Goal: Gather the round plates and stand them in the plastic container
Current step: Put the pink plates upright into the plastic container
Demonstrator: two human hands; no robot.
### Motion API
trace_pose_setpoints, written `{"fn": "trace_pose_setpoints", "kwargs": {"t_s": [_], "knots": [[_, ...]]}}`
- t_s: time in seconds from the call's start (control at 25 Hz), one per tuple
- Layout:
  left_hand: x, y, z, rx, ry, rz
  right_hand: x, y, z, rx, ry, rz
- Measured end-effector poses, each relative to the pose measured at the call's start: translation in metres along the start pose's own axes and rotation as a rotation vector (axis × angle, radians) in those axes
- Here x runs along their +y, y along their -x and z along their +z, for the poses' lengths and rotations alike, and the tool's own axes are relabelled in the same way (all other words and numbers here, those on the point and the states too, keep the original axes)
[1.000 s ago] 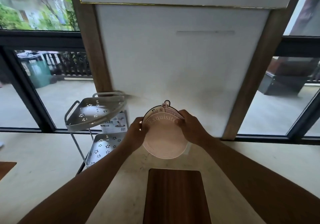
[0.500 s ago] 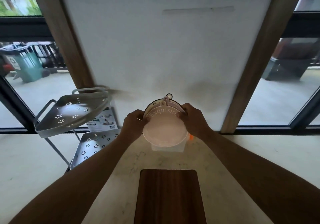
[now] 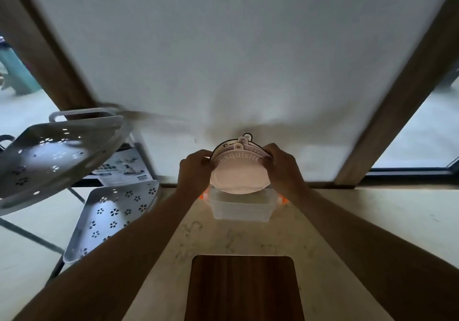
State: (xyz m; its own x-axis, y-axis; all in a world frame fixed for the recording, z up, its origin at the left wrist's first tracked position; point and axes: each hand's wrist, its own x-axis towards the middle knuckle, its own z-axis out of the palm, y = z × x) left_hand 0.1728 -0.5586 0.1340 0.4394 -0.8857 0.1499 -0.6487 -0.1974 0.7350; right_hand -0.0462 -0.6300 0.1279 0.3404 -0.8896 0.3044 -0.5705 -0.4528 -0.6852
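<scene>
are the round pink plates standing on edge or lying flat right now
On edge. The stack of round pink plates faces the camera upright, gripped by the left hand and right hand, lower rims above the clear plastic container.

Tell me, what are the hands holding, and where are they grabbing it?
Both hands, left hand and right hand, hold a stack of round plates upright by its side edges.

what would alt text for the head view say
Two bare hands, left hand and right hand, hold a stack of round plates on edge just above a clear plastic container on a pale counter.
</scene>
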Motion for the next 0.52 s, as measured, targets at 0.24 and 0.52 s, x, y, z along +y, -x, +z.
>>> {"fn": "trace_pose_setpoints", "kwargs": {"t_s": [0.24,0.52], "knots": [[-0.040,-0.006,0.055,-0.034,-0.015,-0.003,0.049,-0.006,0.030,-0.069,0.067,-0.033],[-0.061,-0.003,0.082,-0.031,-0.201,0.131,0.069,-0.006,0.052,-0.039,0.196,-0.082]]}}
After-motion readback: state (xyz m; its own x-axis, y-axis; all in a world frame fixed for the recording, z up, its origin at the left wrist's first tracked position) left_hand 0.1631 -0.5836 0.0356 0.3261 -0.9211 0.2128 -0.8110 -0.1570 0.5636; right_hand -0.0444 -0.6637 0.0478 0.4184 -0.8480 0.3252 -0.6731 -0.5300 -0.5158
